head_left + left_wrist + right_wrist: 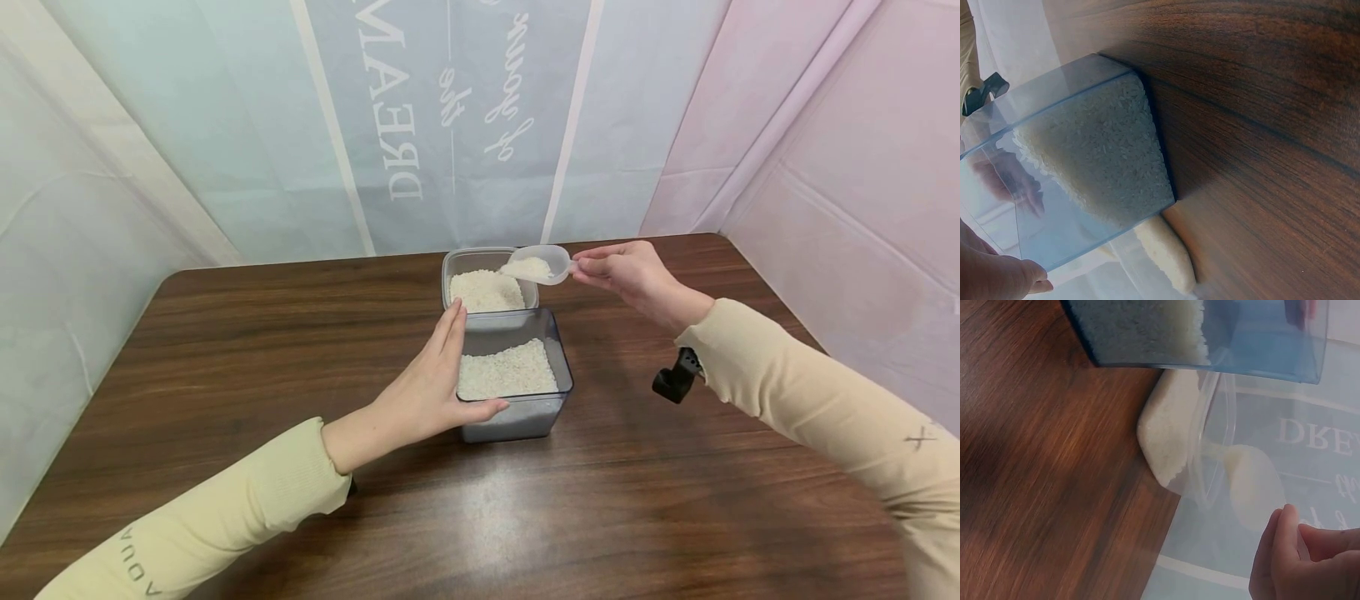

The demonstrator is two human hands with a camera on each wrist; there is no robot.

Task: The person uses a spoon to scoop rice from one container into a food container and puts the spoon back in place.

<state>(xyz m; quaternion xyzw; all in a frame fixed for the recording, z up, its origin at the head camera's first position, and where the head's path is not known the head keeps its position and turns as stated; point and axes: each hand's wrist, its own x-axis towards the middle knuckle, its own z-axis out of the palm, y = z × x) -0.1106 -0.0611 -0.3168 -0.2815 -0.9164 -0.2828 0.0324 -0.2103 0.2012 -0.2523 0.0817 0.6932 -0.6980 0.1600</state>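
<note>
My right hand point(633, 275) pinches the short handle of a translucent white scoop point(558, 260). Rice point(529, 267) lies in the scoop, whose lip overhangs a clear plastic container point(446, 275) with rice in it. In the right wrist view the scoop point(1257, 487) is tipped toward that container's rim point(1230, 419). A taller blue-tinted bin point(564, 371), partly filled with rice point(510, 372), stands in front of the clear container. Spread along the bin's left side, my left hand point(427, 383) rests with straight fingers near the back corner and its thumb at the front rim.
Both containers stand on a dark wood-grain table point(300, 350), the clear one close to its back edge. Behind it hangs a pale printed curtain point(480, 183), and pinkish sheeting point(847, 183) borders the right side. A black strap piece point(677, 377) hangs below the right cuff.
</note>
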